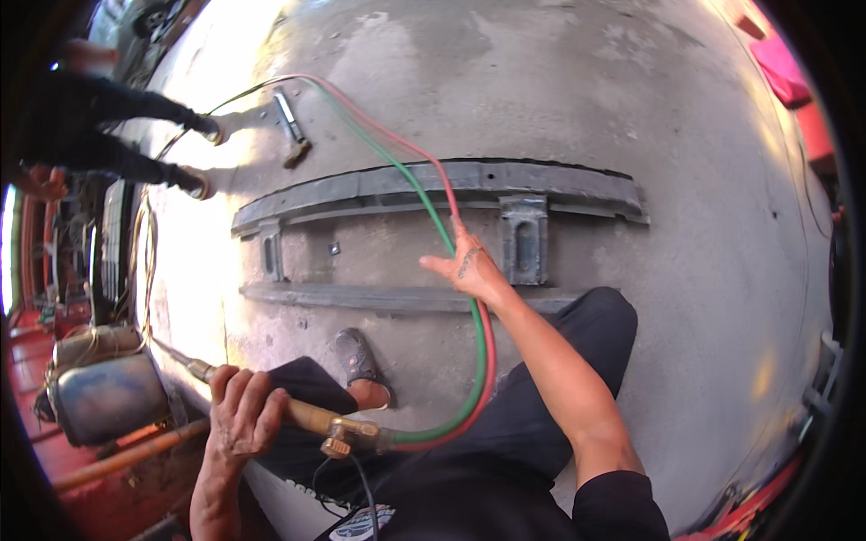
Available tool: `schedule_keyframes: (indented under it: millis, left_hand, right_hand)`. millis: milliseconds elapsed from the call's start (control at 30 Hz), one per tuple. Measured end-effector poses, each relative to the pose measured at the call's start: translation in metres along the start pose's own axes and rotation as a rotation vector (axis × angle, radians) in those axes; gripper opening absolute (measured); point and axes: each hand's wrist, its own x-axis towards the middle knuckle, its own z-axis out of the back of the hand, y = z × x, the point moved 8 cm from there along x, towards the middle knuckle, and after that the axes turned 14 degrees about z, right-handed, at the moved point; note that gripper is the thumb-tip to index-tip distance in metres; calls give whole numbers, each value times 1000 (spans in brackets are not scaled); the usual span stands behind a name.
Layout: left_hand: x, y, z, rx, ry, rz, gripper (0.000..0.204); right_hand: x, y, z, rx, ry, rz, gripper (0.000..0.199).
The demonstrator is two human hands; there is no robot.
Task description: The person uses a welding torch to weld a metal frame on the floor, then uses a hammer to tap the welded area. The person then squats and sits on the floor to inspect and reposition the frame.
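in the left hand [239, 410] grip, brass torch [311, 419]; twin hoses [469, 361] over right hand [469, 269]

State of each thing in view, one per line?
Left hand: closed around the brass torch.
Right hand: open, lifting the paired hoses.
Paired hoses: red and green, looped, running to the torch.
Metal frame: lying flat on the concrete.

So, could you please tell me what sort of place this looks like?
Probably a metalworking or vehicle repair yard. The left hand grips a brass cutting torch fed by twin red and green hoses, and a long steel frame lies on the bare concrete floor.
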Motion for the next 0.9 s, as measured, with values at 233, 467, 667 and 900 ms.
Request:
schedule_keyframes:
  millis: [233, 467, 667, 900]
  left_hand:
    - [33, -24, -1, -113, -40, 102, 45]
    - [73, -40, -60, -171, -137, 165, 37]
    - [84, -40, -69, -168, -161, 130, 30]
    - [15, 23, -25, -99, -208, 240, 36]
  right_hand:
    - [77, -64, 93, 706, -102, -234, 39]
    - [116, -106, 312, 517, -445, -59, 22]
    - [94, -118, 361, 546, -482, -124, 21]
    - [94, -105, 287, 801, -448, -229, 16]
